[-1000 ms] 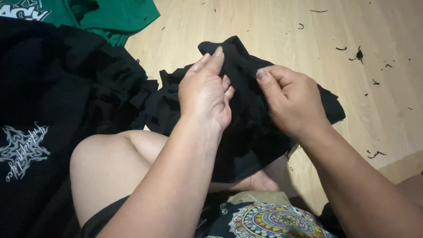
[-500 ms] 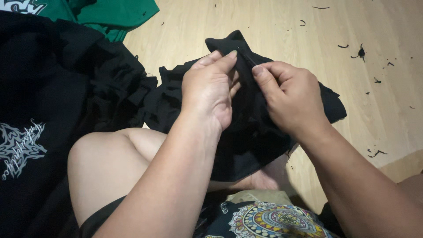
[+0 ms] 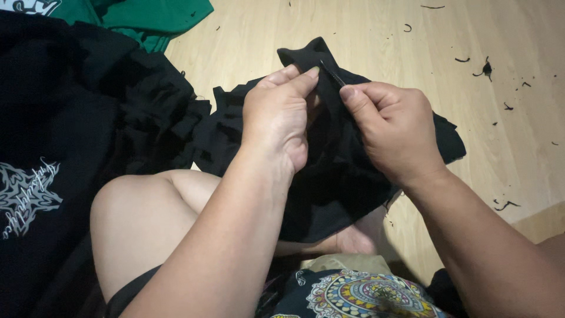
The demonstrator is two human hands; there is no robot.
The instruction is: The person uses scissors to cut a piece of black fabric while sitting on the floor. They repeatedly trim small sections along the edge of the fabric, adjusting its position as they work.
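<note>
1. Over the bent knee [image 3: 147, 229] of a person sitting on the wooden floor [image 3: 365, 35], both hands work at a piece of black fabric [image 3: 341, 171] held up between them.
2. Thumb and forefinger of the left hand [image 3: 276, 126] are pinched shut on the upper edge of the cloth, the other fingers curled loosely behind.
3. Closed in the same pinching way, the right hand [image 3: 394, 132] grips the fabric just beside the left; a thin dark sliver, perhaps a needle or a thread [image 3: 332, 73], slants up from between the two thumbs, too fine to tell which.
4. Most of the cloth hangs down over the lap and spreads onto the floor, its top corner standing up above the fingers.
5. By my reading, the work is mid-way: short dark thread scraps [image 3: 485, 68] lie scattered on the boards at the right, suggesting some trimming or picking is done.
6. A heap of black garments [image 3: 70, 118] and a green one [image 3: 153, 17] lie at the left, apparently waiting.
</note>
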